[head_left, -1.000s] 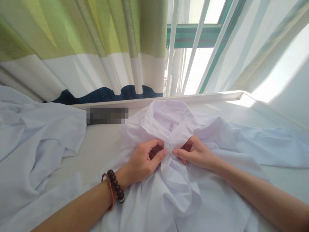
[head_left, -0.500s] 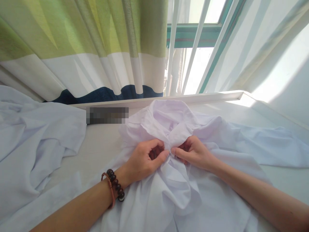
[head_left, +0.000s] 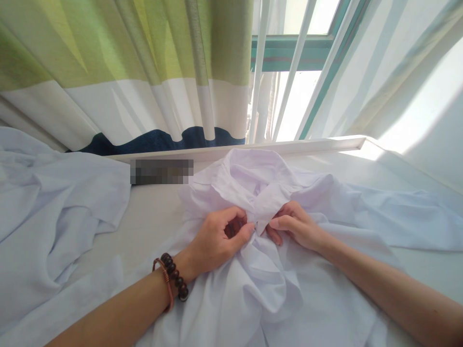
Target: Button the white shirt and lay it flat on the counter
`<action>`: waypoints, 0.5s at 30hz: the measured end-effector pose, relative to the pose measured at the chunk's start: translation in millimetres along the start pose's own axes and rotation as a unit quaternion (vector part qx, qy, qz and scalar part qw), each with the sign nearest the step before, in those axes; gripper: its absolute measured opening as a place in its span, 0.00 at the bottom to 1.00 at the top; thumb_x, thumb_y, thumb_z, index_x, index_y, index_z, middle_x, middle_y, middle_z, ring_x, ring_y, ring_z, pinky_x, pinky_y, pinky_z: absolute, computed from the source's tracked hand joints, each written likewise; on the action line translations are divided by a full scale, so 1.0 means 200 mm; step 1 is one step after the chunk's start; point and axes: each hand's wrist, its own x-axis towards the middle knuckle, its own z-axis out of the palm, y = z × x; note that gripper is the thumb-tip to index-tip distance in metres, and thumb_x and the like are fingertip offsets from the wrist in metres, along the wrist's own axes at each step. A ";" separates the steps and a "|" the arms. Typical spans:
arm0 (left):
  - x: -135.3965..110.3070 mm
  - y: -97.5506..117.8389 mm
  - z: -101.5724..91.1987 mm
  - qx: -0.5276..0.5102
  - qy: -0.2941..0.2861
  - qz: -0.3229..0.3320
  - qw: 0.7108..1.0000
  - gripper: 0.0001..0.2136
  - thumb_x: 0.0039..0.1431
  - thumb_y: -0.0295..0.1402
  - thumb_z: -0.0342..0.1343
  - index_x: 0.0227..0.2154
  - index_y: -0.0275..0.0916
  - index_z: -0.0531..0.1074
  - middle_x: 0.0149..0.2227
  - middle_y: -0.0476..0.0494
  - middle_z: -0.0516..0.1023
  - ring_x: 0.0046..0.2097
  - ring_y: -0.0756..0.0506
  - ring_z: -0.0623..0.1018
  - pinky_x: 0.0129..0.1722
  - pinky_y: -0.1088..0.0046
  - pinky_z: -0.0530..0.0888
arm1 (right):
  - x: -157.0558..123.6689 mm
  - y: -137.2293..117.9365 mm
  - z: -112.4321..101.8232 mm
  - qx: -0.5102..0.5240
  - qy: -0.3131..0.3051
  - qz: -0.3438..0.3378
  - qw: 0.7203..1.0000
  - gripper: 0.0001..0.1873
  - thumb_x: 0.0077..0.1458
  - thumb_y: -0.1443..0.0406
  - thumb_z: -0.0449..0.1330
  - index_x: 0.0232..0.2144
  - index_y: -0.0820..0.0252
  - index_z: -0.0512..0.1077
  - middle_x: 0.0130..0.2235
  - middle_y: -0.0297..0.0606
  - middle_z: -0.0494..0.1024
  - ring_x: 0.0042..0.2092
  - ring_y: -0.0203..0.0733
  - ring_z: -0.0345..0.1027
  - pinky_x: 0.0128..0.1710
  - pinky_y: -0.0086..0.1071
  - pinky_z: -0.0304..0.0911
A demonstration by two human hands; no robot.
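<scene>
A white shirt [head_left: 231, 294] lies with its collar [head_left: 275, 205] standing up, its front gathered in folds below. My left hand [head_left: 220, 238] pinches the front edge just under the collar, thumb against curled fingers. Close beside it, my right hand [head_left: 292, 224] holds the cloth on the collar's right side, with its thumb in front and some fingertips partly behind the fabric. A tiny dark spot shows between the hands, too small to name. A beaded bracelet [head_left: 177, 277] and a copper-coloured bangle [head_left: 165, 284] circle my left wrist.
More white cloth [head_left: 83, 188] lies crumpled on the left. Behind it is a blurred-out dark object [head_left: 161, 172]. The pale surface [head_left: 144, 212] ends at a raised white ledge [head_left: 325, 144]. Beyond are a green-and-white curtain [head_left: 144, 72] and a barred window [head_left: 289, 53].
My right hand has shifted slightly right, its thumb moving away from my left thumb and opening a small gap. My left hand keeps its pinch in nearly the same place.
</scene>
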 end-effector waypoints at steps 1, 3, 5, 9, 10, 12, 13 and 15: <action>0.00 0.00 0.00 -0.002 -0.001 -0.001 1.000 0.09 0.58 0.37 0.55 0.27 0.37 0.68 0.23 0.54 0.68 0.22 0.54 0.65 0.22 0.80 0.64 | 0.00 0.00 0.00 0.012 -0.004 0.001 1.000 0.12 0.47 0.65 0.56 0.17 0.63 0.73 0.15 0.32 0.69 0.20 0.32 0.61 0.24 0.27 0.59; 0.00 0.00 0.00 -0.005 -0.003 -0.005 1.000 0.09 0.58 0.37 0.54 0.27 0.37 0.69 0.23 0.54 0.68 0.22 0.54 0.66 0.22 0.80 0.65 | 0.00 0.00 0.00 0.018 -0.001 0.013 1.000 0.08 0.44 0.67 0.56 0.20 0.63 0.74 0.16 0.31 0.70 0.19 0.33 0.61 0.22 0.27 0.59; 0.00 0.00 0.00 -0.009 -0.005 -0.009 1.000 0.10 0.58 0.38 0.54 0.27 0.37 0.69 0.23 0.53 0.69 0.22 0.54 0.66 0.22 0.80 0.65 | 0.00 0.00 0.01 0.009 0.014 0.024 1.000 0.06 0.43 0.69 0.57 0.21 0.63 0.74 0.16 0.29 0.69 0.18 0.31 0.61 0.20 0.25 0.58; 0.00 0.00 0.00 -0.024 -0.002 -0.020 1.000 0.10 0.58 0.39 0.54 0.27 0.37 0.68 0.23 0.53 0.68 0.22 0.54 0.66 0.21 0.80 0.64 | 0.00 0.01 0.03 -0.017 0.028 0.021 0.999 0.02 0.45 0.69 0.60 0.24 0.62 0.73 0.18 0.28 0.69 0.17 0.30 0.61 0.18 0.23 0.57; 0.00 0.00 0.00 -0.028 -0.003 -0.022 0.999 0.11 0.58 0.39 0.54 0.27 0.37 0.67 0.23 0.53 0.68 0.22 0.54 0.66 0.21 0.80 0.64 | 0.00 0.02 0.03 -0.022 0.029 0.023 0.999 0.02 0.46 0.68 0.61 0.24 0.62 0.73 0.19 0.28 0.70 0.17 0.30 0.61 0.17 0.23 0.57; 0.00 0.00 0.00 -0.031 -0.005 -0.022 0.999 0.10 0.58 0.39 0.54 0.27 0.37 0.67 0.23 0.53 0.68 0.22 0.54 0.66 0.21 0.80 0.64 | 0.00 0.03 0.02 -0.027 0.030 0.030 0.999 0.05 0.48 0.66 0.62 0.24 0.62 0.72 0.18 0.28 0.70 0.17 0.30 0.62 0.17 0.24 0.58; 0.00 0.00 0.00 -0.032 -0.007 -0.022 0.999 0.10 0.58 0.39 0.54 0.27 0.37 0.68 0.23 0.53 0.68 0.23 0.54 0.67 0.21 0.80 0.65 | 0.00 0.03 0.02 -0.029 0.032 0.032 0.999 0.06 0.49 0.65 0.62 0.23 0.62 0.72 0.17 0.28 0.69 0.17 0.30 0.61 0.17 0.24 0.58; 0.00 0.00 0.00 -0.029 -0.010 -0.023 0.999 0.10 0.58 0.39 0.54 0.28 0.37 0.68 0.23 0.53 0.69 0.23 0.54 0.67 0.22 0.80 0.65 | 0.00 0.03 0.02 -0.035 0.029 0.030 0.998 0.09 0.50 0.63 0.62 0.22 0.62 0.71 0.16 0.28 0.68 0.17 0.30 0.61 0.17 0.24 0.58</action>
